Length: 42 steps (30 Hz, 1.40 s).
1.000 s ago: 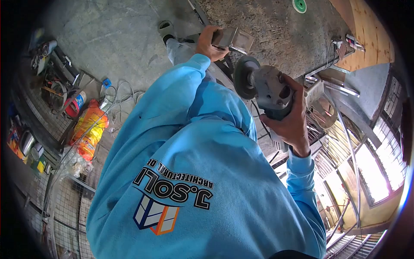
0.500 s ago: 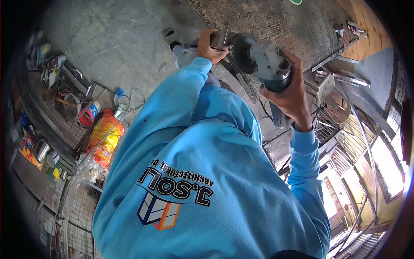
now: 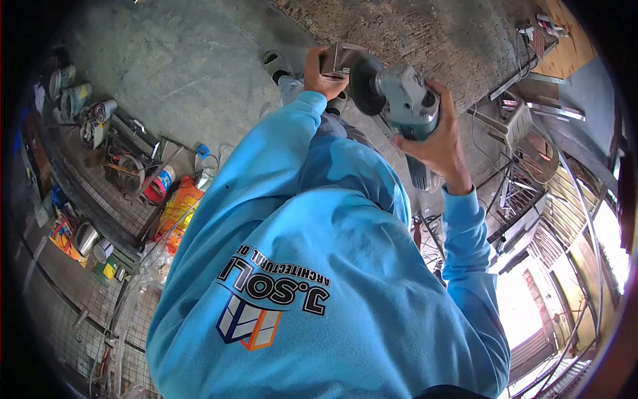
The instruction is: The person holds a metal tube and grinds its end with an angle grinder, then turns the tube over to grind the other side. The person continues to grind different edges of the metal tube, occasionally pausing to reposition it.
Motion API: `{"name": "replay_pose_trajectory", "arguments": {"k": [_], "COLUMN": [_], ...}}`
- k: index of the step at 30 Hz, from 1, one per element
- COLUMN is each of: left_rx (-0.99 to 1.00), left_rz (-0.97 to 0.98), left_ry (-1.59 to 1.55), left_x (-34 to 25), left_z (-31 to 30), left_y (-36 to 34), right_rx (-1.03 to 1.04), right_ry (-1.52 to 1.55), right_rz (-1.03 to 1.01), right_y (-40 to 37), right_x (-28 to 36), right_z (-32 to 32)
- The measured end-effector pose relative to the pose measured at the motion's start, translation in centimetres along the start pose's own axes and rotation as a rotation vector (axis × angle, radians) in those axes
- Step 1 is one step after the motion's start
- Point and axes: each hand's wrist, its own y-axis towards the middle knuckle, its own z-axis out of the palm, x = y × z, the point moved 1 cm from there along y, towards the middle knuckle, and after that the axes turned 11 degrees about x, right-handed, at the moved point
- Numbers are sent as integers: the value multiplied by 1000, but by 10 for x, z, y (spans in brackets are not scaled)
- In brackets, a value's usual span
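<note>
My left hand [image 3: 323, 76] is wrapped round a short metal piece [image 3: 344, 57] with a hollow, box-like shape. My right hand [image 3: 438, 136] grips an angle grinder [image 3: 404, 93] by its green body, thumb on the near side. The grinder's dark round disc [image 3: 365, 84] faces the metal piece and overlaps its right end in this view. Part of the grinder's handle hangs below my right palm.
A plastic stool [image 3: 518, 126] and metal bars stand to the right. On the left are buckets [image 3: 159, 184], an orange-yellow bag [image 3: 178, 209], and a mesh-topped rack [image 3: 100, 193]. My shoe [image 3: 274, 64] rests on the concrete floor [image 3: 193, 66].
The view has shifted, so the surroundings on both sides sit further right. Both hands keep their holds, and the grinder has moved slightly left in the picture along with its disc.
</note>
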Motion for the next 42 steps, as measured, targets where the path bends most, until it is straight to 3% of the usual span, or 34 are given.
{"name": "replay_pose_trajectory", "arguments": {"k": [3, 9, 15, 20, 27, 35, 42], "left_rx": [9, 4, -5, 13, 9, 36, 45], "left_rz": [-35, 33, -24, -43, -70, -80, -99], "left_ry": [-99, 2, 21, -33, -93, 2, -102], "left_x": [0, -10, -5, 25, 7, -2, 7], "left_z": [0, -7, -3, 5, 1, -2, 0], "left_y": [0, 3, 1, -3, -3, -1, -4], "right_rx": [-13, 40, 11, -31, 65, -2, 62], "right_ry": [76, 77, 54, 84, 37, 71, 17], "right_rz": [36, -26, -36, -17, -34, -5, -29], "right_y": [5, -10, 0, 11, -14, 14, -17], "right_x": [0, 0, -5, -14, -4, -12, 3], "right_z": [0, 5, 2, 3, 5, -2, 6]}}
